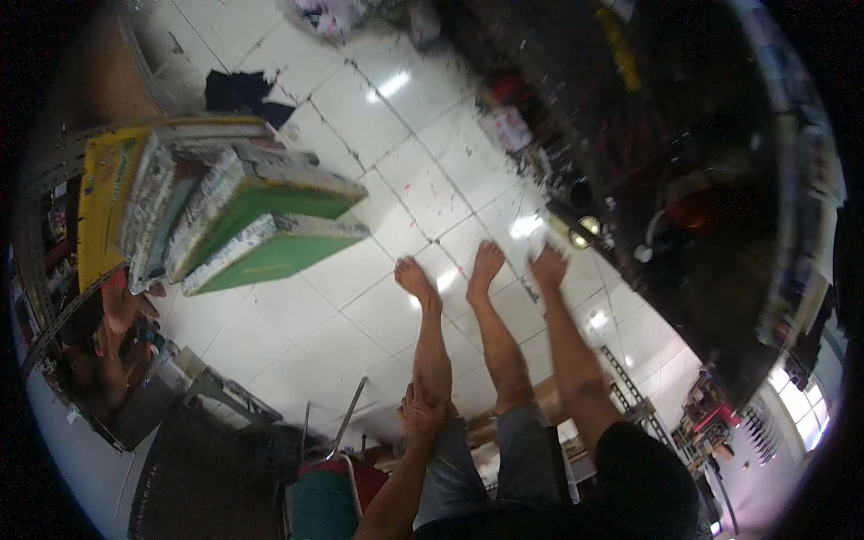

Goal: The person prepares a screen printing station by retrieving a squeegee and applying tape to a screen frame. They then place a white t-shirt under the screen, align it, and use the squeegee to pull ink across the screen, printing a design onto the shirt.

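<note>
My left hand (pixel 421 415) rests on my left leg (pixel 432 360), near the knee, with its fingers spread over the skin and nothing in it. My right arm reaches forward past my right leg (pixel 495 342). At its end my right hand (pixel 547 267) looks closed, low over the tiled floor (pixel 396 144) and beside my bare right foot (pixel 487 259). A small whitish patch shows at its fingertips. Blur and floor glare hide what it is. My left foot (pixel 413 276) is flat on the tiles.
Several frames with green panels (pixel 270 256) stand at the left, beside a yellow board (pixel 103 202). Dark cloth (pixel 238 93) lies on the floor behind them. A dark cluttered bench (pixel 621 153) runs along the right. Part of another person (pixel 121 301) shows at the left, near a chair (pixel 328 495).
</note>
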{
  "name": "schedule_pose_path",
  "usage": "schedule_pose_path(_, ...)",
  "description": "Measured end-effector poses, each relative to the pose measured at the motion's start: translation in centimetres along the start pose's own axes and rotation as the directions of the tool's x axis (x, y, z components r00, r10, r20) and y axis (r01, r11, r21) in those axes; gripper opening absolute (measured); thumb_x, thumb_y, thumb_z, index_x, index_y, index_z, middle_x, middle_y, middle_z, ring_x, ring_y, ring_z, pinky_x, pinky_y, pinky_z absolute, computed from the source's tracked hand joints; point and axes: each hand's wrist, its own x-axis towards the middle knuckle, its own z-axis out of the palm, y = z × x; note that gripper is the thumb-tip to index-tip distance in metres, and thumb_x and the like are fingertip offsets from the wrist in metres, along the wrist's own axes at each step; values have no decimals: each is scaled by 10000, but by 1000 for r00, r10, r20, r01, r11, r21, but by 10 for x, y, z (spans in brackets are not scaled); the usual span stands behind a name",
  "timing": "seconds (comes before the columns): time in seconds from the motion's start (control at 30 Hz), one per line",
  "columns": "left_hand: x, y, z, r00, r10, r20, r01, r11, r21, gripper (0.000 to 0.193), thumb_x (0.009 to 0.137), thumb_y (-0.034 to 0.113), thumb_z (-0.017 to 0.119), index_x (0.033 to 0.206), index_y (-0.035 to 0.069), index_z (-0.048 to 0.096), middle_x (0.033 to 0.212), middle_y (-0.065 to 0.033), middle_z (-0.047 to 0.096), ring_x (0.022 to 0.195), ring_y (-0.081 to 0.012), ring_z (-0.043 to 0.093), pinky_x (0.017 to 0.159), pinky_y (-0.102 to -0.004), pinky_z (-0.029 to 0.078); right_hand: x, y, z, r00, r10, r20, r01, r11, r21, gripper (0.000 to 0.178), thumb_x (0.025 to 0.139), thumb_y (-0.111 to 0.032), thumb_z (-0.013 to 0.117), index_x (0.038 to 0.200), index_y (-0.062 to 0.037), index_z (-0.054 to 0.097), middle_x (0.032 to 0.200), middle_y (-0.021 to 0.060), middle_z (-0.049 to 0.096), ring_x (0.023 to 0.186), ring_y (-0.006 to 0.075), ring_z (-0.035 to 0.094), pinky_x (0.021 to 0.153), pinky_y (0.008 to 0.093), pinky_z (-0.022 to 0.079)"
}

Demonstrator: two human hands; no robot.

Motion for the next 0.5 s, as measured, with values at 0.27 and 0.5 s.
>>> schedule_pose_path(0.27,-25,-25,11,976,192,-101,-196,980,-26,765,775,474,702,1387,66,490,1324,-196,562,1208,-401,532,981,-514,443,-264,-37,-50,612,-656,440,387,735,557,654,812,-437,665,1319,-54,510,1315,197,553,1238,339,509,1048,501,385)
schedule_pose_path(0.5,-43,-12,-94,960,276,43,-269,956,-114,726,807,417,720,1370,13,503,1136,-194,682,1044,-356,651,939,-421,505,-264,-39,-122,782,-600,169,374,669,642,590,827,-373,684,1299,-44,551,1200,209,646,1118,340,619,962,443,481)
